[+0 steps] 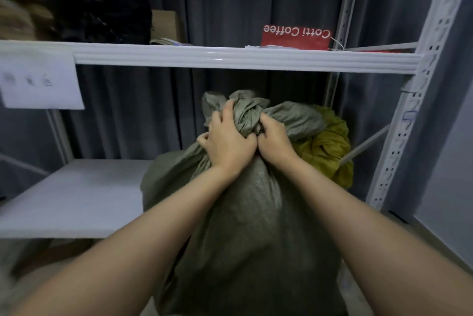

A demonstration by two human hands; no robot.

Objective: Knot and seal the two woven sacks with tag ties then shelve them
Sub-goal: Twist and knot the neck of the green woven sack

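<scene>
Both hands are together at the neck of the grey-green woven sack (245,226), side by side and touching at the knuckles.

The left hand (227,144) has its fingers curled over the gathered fabric and grips it from the left. Its thumb sticks out on the far-left side.

The right hand (275,139) is clenched on the same bunch from the right, fingers buried in the folds.

The sack's twisted, knotted mouth (243,108) rises just beyond the fingers, on the far side of both hands. The sack's body hangs below and nearer than the hands, between the two forearms, and fills the near centre.

The sack is at the open front of the white metal rack, right of centre, its top below the upper shelf beam (230,58). It overlaps the right end of the lower shelf board (76,195). We cannot tell whether it rests on that board or is carried.

A yellow-green sack (330,146) sits on the far right, just behind the grey-green one and against the right upright (409,110).

On the upper shelf we note:
- a black bag (102,13) at far left
- a cardboard box (166,25) beside it
- a red Cotti Coffee bag (294,39) at right, its lettering upside down

A paper label (38,82) hangs from the beam at left, its writing blurred. A dark grey curtain (128,110) is behind the rack.
</scene>
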